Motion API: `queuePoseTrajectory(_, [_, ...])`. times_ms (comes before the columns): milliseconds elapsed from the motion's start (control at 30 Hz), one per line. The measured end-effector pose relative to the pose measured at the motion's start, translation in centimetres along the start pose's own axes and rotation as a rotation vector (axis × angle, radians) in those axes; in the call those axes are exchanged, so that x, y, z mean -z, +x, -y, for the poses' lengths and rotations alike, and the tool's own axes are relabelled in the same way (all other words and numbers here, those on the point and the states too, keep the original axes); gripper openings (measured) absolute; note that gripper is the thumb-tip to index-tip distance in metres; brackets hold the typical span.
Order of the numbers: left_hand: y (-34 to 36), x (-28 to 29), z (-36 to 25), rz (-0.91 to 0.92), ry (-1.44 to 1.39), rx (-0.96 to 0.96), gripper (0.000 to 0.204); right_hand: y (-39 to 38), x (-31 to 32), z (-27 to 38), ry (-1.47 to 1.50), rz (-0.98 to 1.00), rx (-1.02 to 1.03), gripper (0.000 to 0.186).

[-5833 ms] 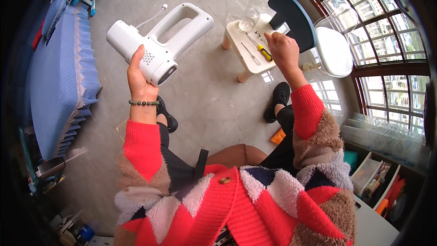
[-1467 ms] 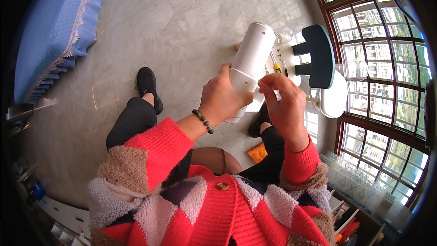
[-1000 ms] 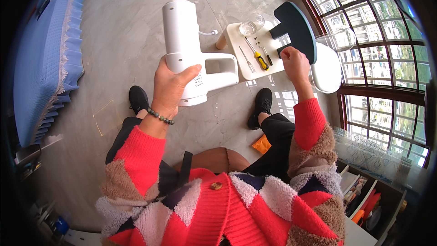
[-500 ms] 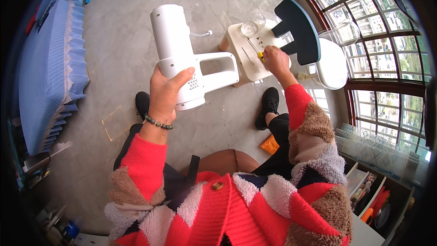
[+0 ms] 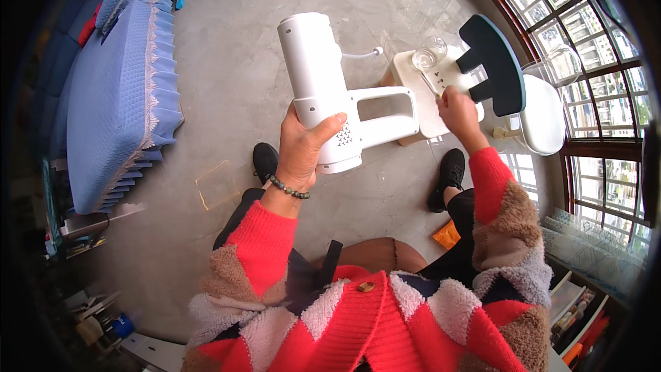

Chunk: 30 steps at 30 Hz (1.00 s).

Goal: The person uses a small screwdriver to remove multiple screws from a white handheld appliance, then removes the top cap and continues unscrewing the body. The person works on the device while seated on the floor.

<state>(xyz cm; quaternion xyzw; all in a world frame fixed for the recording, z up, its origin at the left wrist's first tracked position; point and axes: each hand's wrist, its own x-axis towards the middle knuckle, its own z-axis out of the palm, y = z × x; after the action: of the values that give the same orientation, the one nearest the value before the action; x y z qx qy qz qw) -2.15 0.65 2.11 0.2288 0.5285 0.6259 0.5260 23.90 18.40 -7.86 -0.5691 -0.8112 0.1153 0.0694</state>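
Note:
My left hand (image 5: 306,141) grips the lower body of a white handheld appliance (image 5: 313,62), its thumb over a patch of small vent holes. The appliance has a thick cylinder, a loop handle pointing right and small round holes along its casing. Over a cream stool (image 5: 406,62) my right hand (image 5: 458,111) is closed round a thin screwdriver (image 5: 429,84), whose shaft points toward a clear glass bowl (image 5: 429,57); the handle is mostly covered by the fingers. Several small dark screws (image 5: 439,77) lie on the stool.
A dark teal T-shaped panel (image 5: 506,69) rises at the stool's right, beside a white rounded seat (image 5: 540,117). A short white tube (image 5: 361,54) sticks out behind the appliance. The blue-covered bed (image 5: 110,110) is at left, an orange packet (image 5: 447,234) by my right leg, an open drawer (image 5: 578,310) lower right.
The whole view has shifted, so everything sits further right. My right hand has taken up the screwdriver, and its yellow handle shows less. My left hand keeps the same hold on the appliance.

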Motion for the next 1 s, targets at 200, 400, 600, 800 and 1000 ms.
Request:
queuePoseTrajectory(200, [-0.4,-0.2,0.3,0.036,-0.020,0.009,0.052,-5.7,12.4,6.4,0.887,-0.070,0.125,0.013])
queuePoseTrajectory(400, [-0.5,-0.1,1.7,0.029,0.002,0.088,0.051,-8.4,12.5,9.3,0.816,-0.025,0.317,0.007])
queuePoseTrajectory(600, [-0.6,0.0,3.8,0.012,0.210,0.088,0.048,-9.4,11.9,9.3,0.678,0.079,0.400,0.009])
queuePoseTrajectory(800, [-0.6,-0.3,4.7,0.039,0.239,0.104,0.050,-9.5,11.2,9.2,0.575,0.090,0.418,0.007])
queuePoseTrajectory(1000, [-0.4,-0.3,4.9,0.053,0.331,0.015,0.052,-9.5,11.2,9.9,0.483,0.095,0.431,0.006])
